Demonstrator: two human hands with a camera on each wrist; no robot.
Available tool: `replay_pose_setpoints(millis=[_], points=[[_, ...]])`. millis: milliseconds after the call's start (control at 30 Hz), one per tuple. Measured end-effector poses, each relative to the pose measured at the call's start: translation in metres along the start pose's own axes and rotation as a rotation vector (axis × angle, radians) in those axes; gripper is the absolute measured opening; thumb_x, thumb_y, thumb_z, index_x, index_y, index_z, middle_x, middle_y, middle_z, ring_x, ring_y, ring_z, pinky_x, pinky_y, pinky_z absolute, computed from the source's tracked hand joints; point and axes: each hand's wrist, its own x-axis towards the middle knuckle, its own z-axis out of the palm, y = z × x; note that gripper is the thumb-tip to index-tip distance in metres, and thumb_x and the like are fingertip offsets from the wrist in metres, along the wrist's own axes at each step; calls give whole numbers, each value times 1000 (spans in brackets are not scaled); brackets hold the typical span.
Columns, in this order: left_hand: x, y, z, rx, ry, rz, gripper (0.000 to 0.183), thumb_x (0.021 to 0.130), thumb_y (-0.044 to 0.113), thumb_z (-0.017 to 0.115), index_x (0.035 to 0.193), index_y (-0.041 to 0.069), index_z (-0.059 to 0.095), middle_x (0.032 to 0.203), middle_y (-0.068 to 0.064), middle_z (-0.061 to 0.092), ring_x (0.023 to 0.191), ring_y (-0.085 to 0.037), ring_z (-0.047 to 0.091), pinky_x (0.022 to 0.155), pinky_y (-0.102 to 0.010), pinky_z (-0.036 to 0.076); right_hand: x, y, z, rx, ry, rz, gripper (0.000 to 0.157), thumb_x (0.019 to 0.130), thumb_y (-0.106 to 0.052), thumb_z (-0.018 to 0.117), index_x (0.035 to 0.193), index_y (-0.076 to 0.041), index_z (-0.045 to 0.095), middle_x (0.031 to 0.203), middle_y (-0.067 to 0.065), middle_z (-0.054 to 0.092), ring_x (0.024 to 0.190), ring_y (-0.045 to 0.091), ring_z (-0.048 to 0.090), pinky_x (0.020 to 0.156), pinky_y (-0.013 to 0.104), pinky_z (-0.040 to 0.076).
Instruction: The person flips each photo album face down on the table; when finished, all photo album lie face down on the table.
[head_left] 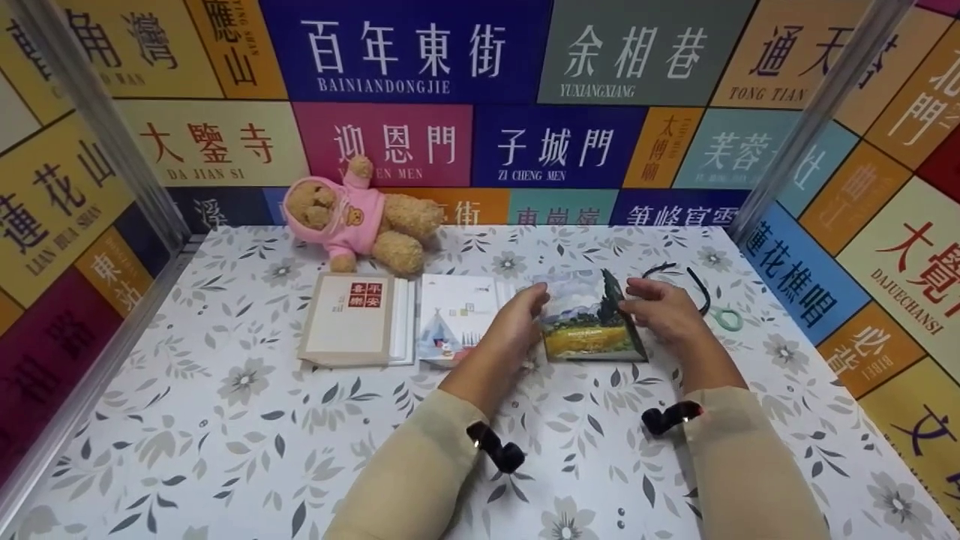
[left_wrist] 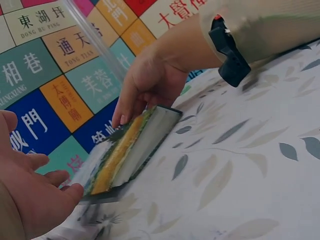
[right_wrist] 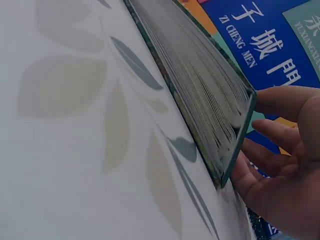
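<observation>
A thick hardcover book (head_left: 589, 322) with a painted landscape cover, a yellow field and a dark tree, lies on the floral tabletop. At its right, my right hand (head_left: 667, 307) touches the green spine (right_wrist: 240, 142) with thumb and fingertips; the fingers are not wrapped round it. My left hand (head_left: 517, 319) is held at the book's left side, fingers fairly straight, close to the cover's edge. From the left wrist view I cannot tell whether those fingertips touch it. Page edges (right_wrist: 200, 82) show in the right wrist view.
Left of my left hand lie a white book with a tent picture (head_left: 454, 300) and a beige book (head_left: 349, 319). Behind them reclines a teddy bear (head_left: 356, 214) in pink. A black curved band (head_left: 701, 289) and a green ring-shaped handle (head_left: 726, 319) lie beyond my right hand. Printed panels (head_left: 409, 52) enclose the table.
</observation>
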Motion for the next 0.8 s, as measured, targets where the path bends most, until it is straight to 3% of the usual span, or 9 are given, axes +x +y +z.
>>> replay_pose_setpoints(millis=[133, 300, 533, 800], points=[[0, 12, -13, 3, 13, 101, 59, 111, 34, 47, 164, 9, 42, 169, -13, 46, 163, -32, 35, 135, -46, 30, -8, -15, 13, 48, 107, -118, 60, 106, -36, 67, 159, -12, 52, 161, 13, 55, 130, 16, 62, 105, 29, 55], [-4, 25, -32, 23, 51, 201, 53, 112, 33, 45, 161, 13, 46, 162, -12, 55, 157, -29, 46, 131, -45, 37, -15, -34, 46, 142, 63, -236, 51, 108, -31, 64, 154, -8, 56, 154, 19, 60, 131, 26, 63, 102, 31, 59], [-11, 40, -59, 56, 100, 290, 51, 113, 30, 44, 160, 10, 46, 157, -15, 59, 152, -31, 52, 128, -47, 41, -14, -51, 96, 105, -33, -264, 41, 109, -27, 63, 148, -14, 62, 148, 11, 67, 137, 33, 62, 107, 42, 58], [-22, 59, -99, 125, 135, 374, 49, 115, 27, 40, 158, 4, 47, 156, -22, 58, 151, -37, 52, 129, -54, 38, -11, -70, 136, 112, -47, -257, 37, 109, -33, 62, 144, -19, 64, 141, 3, 70, 127, 25, 65, 112, 49, 56]])
